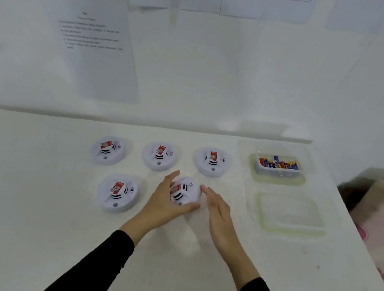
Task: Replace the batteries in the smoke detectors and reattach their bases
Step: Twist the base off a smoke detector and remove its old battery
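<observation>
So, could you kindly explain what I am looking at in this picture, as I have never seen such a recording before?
There is no machine here. A person wears a camera on the head, so this one picture looks forward and down at their own two hands. On the white table stand a back row of three smoke detectors and a fourth detector in front on the left. To the right are a clear box of batteries and what looks like its lid. The left hand grips a fifth detector. The right hand is open beside it and holds nothing.
</observation>
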